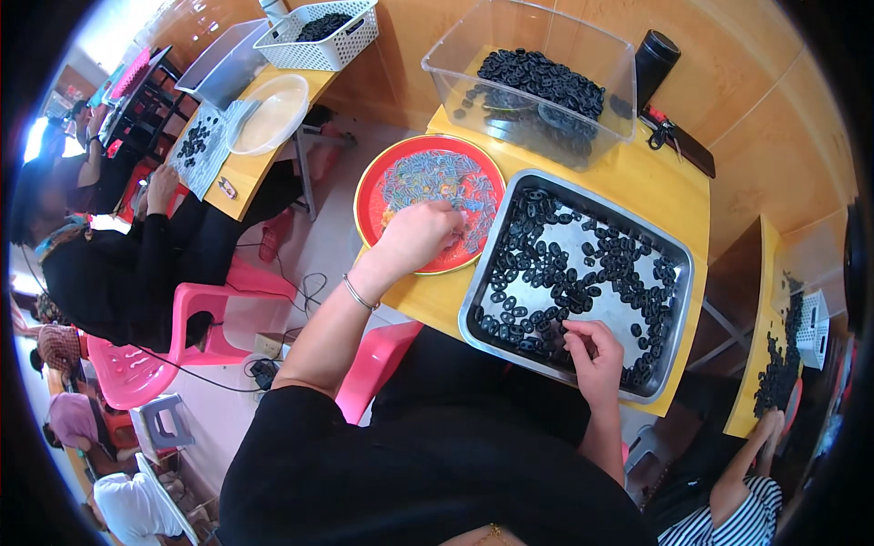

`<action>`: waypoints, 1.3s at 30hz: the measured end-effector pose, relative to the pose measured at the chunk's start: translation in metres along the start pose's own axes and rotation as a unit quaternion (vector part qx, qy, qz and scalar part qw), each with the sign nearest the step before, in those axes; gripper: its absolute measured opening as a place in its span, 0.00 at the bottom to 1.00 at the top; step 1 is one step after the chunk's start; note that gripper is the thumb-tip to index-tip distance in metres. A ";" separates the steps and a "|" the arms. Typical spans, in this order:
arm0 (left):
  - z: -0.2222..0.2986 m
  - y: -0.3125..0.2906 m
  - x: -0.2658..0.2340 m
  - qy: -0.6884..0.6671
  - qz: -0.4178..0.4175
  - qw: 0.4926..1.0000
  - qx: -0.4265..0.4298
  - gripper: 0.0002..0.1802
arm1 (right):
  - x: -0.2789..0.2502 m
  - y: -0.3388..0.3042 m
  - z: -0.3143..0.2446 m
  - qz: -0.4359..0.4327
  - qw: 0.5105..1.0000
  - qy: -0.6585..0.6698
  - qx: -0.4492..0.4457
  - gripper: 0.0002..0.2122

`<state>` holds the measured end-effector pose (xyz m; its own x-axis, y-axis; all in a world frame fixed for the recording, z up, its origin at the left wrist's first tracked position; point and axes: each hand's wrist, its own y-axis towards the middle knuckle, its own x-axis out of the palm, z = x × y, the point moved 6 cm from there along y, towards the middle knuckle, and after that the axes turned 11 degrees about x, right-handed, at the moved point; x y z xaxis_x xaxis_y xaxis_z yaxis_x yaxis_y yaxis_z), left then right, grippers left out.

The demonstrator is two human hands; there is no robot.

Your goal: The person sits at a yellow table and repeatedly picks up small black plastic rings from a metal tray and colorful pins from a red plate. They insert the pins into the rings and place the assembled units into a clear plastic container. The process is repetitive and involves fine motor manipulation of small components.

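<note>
My left hand [421,237] is closed over a round red tray [369,218] with a gold rim, its fingertips down among many thin, shiny, pin-like metal bits [428,177]. What it pinches is hidden behind the fingers. To the right, a rectangular steel tray [678,300] holds many small black oval pieces [537,218], spread loosely with bare metal between them. At its near side my right hand [596,359] pinches thumb and forefinger together right against the black pieces; whatever lies between the tips is too small to make out.
Behind the trays on the yellow table [696,196] stands a clear plastic bin [437,68] of black pieces. Beside it are a black cylinder [657,59], scissors [663,136] and a dark phone-like slab [687,150]. Co-workers sit at tables left and right; a pink chair [182,318] stands left.
</note>
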<state>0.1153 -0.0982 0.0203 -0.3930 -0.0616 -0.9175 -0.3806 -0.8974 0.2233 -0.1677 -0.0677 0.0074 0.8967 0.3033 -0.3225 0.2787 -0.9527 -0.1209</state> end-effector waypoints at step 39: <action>0.087 0.000 -0.001 -0.556 0.121 0.819 -0.074 0.14 | 0.036 0.028 -0.073 -0.038 0.993 0.035 -0.111 0.07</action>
<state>0.0427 -0.0606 0.0496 -0.9926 0.1167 0.0333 -0.1056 -0.9658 0.2368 -0.1027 -0.0854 0.0608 0.8895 0.3800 -0.2540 0.4085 -0.9102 0.0689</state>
